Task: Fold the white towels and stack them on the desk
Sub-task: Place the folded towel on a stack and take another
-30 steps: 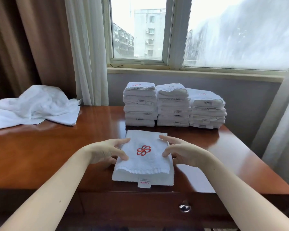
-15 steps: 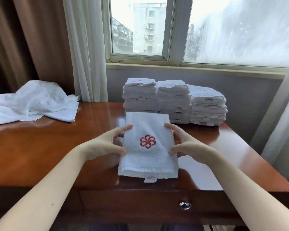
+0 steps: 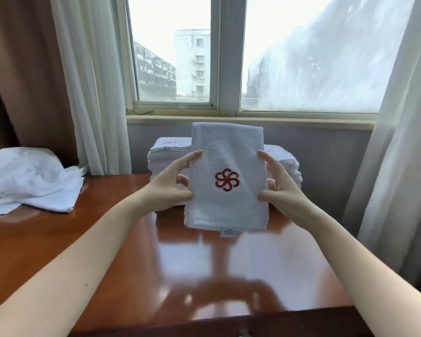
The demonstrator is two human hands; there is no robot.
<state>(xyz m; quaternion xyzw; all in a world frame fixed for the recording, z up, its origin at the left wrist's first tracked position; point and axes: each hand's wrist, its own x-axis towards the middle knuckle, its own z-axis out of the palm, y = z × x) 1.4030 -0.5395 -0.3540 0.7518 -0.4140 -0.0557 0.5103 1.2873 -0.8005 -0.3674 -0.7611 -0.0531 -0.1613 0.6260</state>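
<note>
The left hand (image 3: 169, 190) and right hand (image 3: 284, 190) grip the side edges of a folded white towel (image 3: 226, 152), thumbs in front and fingers curled behind. They hold it upright over the glossy reddish-brown bench (image 3: 83, 239). Behind it, stacks of folded towels (image 3: 163, 154) stand at the bench's back edge under the window (image 3: 175, 57). A heap of unfolded towels (image 3: 27, 181) lies at the left end, near a sheer curtain (image 3: 90, 81) and a brown drape (image 3: 22, 69).

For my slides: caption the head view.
Left hand and right hand hold a folded towel above the desk, in front of the stacked towels.
</note>
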